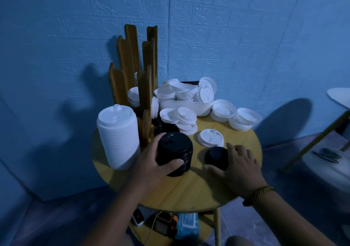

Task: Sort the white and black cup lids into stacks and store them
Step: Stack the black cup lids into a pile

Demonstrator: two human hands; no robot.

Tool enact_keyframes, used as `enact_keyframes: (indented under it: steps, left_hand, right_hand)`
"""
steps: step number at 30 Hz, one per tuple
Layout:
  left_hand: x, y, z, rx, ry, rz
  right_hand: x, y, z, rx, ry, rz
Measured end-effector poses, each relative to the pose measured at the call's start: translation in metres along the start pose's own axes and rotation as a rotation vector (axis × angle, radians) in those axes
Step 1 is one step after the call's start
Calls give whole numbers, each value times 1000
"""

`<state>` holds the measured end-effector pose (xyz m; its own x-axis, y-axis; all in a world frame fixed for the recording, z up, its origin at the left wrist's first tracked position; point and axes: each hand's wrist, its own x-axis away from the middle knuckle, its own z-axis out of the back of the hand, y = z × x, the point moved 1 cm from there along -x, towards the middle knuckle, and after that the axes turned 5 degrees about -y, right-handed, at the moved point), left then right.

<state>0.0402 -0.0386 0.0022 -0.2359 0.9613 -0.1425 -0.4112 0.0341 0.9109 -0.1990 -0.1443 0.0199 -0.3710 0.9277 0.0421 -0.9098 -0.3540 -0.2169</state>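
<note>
The left hand is gripping a short stack of black plastic cup lids, with the thumb curled across its near side and the fingers wrapping round the far side. This stack is sitting on the round light wooden table, towards the front left. The right hand is cupping a separate black plastic lid just right of that stack, thumb at its near edge and fingers curving over its right side. This lid is lying on the table.

Just behind it a lone white plastic lid is lying flat. A tall stack of white plastic lids is standing upright at the table's left edge, beside a brown wooden slatted holder that is keeping more white lids between its slats. At the back a white oblong tub is overflowing with white lids, and loose white lids are lying in small heaps around it. A second low pile of black lids is sitting behind the gripped stack.
</note>
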Motion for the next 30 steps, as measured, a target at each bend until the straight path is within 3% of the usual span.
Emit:
enact_keyframes:
  steps: [5, 12, 18, 24, 30]
  left_hand:
    - [-1, 0, 0, 4, -1, -6]
    - [-1, -1, 0, 16, 0, -4]
    - [-1, -2, 0, 6, -4, -13]
    - [0, -2, 0, 0, -3, -17]
    - [1, 1, 1, -3, -2, -20]
  right_hand:
    - [-8, 9, 3, -130, -144, 257]
    - [-39, -1, 2, -77, -48, 104]
    - [-33, 13, 20, -53, -279, 176]
    - [-38, 19, 28, -161, -308, 293]
    - [-36, 12, 23, -4, -250, 277]
